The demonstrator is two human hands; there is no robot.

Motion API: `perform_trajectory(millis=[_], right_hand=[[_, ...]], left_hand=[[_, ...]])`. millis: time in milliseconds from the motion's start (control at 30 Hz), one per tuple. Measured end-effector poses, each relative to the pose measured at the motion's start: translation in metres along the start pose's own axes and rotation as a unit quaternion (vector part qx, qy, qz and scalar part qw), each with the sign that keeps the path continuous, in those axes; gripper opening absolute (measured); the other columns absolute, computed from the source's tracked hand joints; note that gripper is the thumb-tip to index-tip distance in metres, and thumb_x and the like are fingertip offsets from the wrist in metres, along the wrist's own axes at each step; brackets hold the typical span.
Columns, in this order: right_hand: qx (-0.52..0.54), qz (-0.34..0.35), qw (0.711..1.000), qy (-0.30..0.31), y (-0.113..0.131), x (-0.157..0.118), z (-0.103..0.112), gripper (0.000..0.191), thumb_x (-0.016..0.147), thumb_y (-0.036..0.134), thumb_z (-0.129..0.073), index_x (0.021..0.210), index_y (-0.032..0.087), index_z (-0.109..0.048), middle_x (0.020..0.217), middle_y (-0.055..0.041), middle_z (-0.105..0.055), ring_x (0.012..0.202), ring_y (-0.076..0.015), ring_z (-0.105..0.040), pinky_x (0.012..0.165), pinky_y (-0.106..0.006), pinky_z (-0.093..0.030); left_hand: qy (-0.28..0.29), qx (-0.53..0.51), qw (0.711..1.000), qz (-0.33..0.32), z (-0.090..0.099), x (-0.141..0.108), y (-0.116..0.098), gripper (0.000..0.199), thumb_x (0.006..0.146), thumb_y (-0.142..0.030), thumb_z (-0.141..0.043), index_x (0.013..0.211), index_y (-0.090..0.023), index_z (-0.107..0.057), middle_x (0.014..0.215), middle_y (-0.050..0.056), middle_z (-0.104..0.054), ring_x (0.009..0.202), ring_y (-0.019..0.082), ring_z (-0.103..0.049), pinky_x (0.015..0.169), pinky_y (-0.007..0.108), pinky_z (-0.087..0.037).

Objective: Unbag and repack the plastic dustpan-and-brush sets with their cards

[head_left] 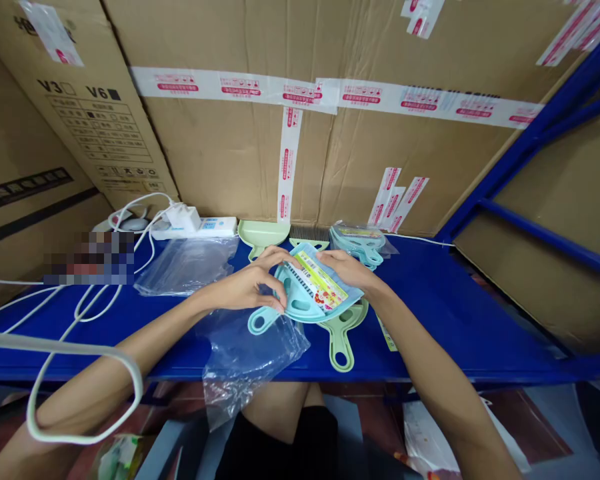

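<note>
The left grip [259,283] curls partly closed on the left edge of the light-blue dustpan [296,293]; the right grip [349,270] clasps its right side, above the blue surface [430,313]. A green dustpan [336,327] shows partly behind; a clear bag [245,353] overhangs the near edge, left.

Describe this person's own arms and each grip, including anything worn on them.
The left forearm and right forearm are bare, with no sleeve in view. The left grip and right grip are ungloved hands; no ring, watch, bracelet or marking shows. A white cable loops across the left forearm in this view.
</note>
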State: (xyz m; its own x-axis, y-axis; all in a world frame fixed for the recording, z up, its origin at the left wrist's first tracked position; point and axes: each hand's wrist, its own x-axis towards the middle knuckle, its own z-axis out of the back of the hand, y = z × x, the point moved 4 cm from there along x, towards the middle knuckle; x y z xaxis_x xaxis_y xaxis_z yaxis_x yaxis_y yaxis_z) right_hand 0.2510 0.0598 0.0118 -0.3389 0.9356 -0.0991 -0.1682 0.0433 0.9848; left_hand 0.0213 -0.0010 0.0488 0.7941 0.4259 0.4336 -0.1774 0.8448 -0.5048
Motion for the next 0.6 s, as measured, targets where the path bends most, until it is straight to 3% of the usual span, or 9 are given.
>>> perform_trajectory(millis=[333,600], right_hand=[[0.020,-0.026,0.998,-0.055,0.006,-0.001,0.022,0.018,0.096,0.033,-0.071,0.086,0.021,-0.081,0.079,-0.0046,-0.081,0.073,-0.0202,-0.074,0.063,-0.028,-0.058],[-0.029,0.013,0.999,0.008,-0.006,0.000,-0.010,0.024,0.092,0.040,-0.075,0.081,0.019,-0.079,0.078,0.0006,-0.077,0.066,-0.0130,-0.065,0.065,-0.023,-0.051]], left_hand=[[-0.009,0.012,1.000,-0.004,0.009,0.000,-0.005,0.003,0.083,-0.028,-0.088,0.085,-0.029,-0.085,0.156,0.006,-0.052,0.145,0.034,-0.038,0.124,0.061,-0.026],[0.009,0.009,1.000,-0.012,-0.001,-0.001,-0.003,0.006,0.082,-0.026,-0.088,0.088,-0.028,-0.086,0.157,0.007,-0.052,0.147,0.034,-0.036,0.126,0.061,-0.026]])
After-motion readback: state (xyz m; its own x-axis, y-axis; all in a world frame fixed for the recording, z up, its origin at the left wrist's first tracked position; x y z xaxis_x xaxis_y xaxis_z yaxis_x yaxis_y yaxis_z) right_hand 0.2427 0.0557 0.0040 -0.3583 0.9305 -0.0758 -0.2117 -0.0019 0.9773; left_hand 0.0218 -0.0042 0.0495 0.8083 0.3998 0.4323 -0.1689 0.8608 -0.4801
